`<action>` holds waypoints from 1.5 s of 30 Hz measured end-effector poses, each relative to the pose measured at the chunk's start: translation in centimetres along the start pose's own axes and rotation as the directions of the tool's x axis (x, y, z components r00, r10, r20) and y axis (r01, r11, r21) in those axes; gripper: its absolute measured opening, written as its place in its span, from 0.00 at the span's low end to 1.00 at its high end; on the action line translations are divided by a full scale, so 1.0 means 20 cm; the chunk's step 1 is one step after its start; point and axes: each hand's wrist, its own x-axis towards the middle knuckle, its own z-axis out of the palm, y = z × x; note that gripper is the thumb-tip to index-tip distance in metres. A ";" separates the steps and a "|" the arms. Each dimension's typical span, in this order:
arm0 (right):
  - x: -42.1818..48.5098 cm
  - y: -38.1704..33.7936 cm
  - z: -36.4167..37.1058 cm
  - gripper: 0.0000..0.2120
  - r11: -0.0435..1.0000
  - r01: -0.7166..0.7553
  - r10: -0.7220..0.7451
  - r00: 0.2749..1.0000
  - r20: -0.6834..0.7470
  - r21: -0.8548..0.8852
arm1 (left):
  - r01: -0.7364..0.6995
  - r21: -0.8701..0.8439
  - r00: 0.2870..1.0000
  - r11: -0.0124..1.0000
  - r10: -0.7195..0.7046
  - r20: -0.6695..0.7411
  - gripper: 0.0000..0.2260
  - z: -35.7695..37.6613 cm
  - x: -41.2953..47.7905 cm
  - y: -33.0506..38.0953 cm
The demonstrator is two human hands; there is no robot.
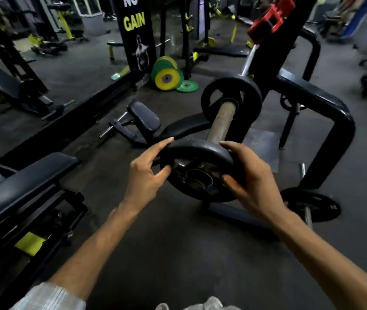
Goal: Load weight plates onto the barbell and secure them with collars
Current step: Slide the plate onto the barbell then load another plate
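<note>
A small black weight plate [198, 151] sits at the near end of the barbell sleeve [220, 124], which points toward me. My left hand [146, 173] grips the plate's left rim, thumb on its face. My right hand [252, 177] grips its right rim. Farther up the sleeve a larger black plate [254, 90] rests against the bar's collar stop. The thin bar [248, 61] runs on into a black rack upright with a red hook [269, 21]. No collar is visible.
A black bench [26, 177] stands at my left, another padded seat [144, 115] lies ahead. Yellow and green plates [167, 74] lean by a pillar. A thick black rail [325, 101] curves on the right, with a second loaded bar [312, 204] on the floor below it.
</note>
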 end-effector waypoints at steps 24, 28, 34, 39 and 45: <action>0.40 0.47 0.14 0.44 0.933 -0.254 0.198 0.954 -0.224 -0.255 | -0.131 -0.054 0.979 0.990 0.138 0.147 0.41 0.41 0.67 -0.36; 0.55 0.62 0.14 0.48 0.912 -0.267 0.200 0.952 -0.232 -0.310 | -0.135 -0.016 0.983 0.991 0.136 0.124 0.40 0.54 0.84 -0.41; 0.74 0.79 0.09 0.47 0.920 -0.265 0.202 0.952 -0.232 -0.289 | -0.123 0.017 0.985 0.992 0.120 0.125 0.40 0.69 1.07 -0.45; 0.79 0.85 0.08 0.45 0.938 -0.253 0.202 0.954 -0.223 -0.237 | -0.125 0.034 0.985 0.992 0.120 0.120 0.40 0.74 1.13 -0.47; 0.80 0.86 0.08 0.46 0.940 -0.255 0.206 0.954 -0.220 -0.227 | -0.122 0.032 0.986 0.992 0.117 0.120 0.39 0.74 1.13 -0.47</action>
